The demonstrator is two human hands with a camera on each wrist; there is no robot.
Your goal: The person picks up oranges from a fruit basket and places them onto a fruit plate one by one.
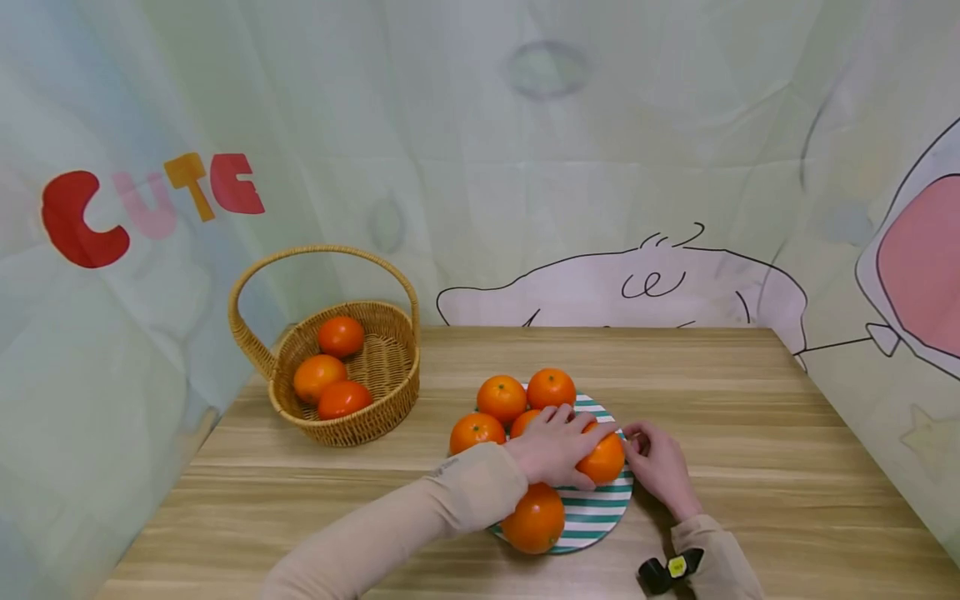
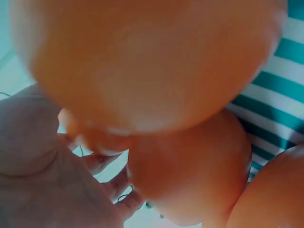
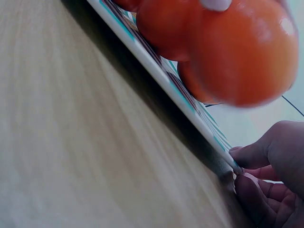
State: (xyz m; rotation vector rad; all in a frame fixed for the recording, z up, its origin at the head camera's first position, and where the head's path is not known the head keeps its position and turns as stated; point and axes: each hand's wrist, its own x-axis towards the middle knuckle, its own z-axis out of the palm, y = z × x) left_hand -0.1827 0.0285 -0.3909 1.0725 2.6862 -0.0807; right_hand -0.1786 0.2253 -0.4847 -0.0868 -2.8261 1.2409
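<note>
Several oranges rest on a round plate with green and white stripes [image 1: 600, 510]. My left hand [image 1: 551, 448] reaches across the plate and grips the rightmost orange [image 1: 604, 461], its fingers spread over the top and the thumb on the near side. A fingertip shows on that orange [image 3: 244, 57] in the right wrist view. At the plate's right edge my right hand [image 1: 662, 468] pinches the rim between thumb and fingers [image 3: 254, 154]. Nearest the front lies another orange [image 1: 534, 521]. The left forearm partly hides the plate's left side.
A wicker basket [image 1: 390, 407] with a tall handle stands at the back left, holding three orange-red fruits [image 1: 319, 377]. The wooden table [image 1: 772, 433] ends at a printed cloth [image 1: 480, 167] behind. A black strap with a yellow label [image 1: 677, 567] is on the right wrist.
</note>
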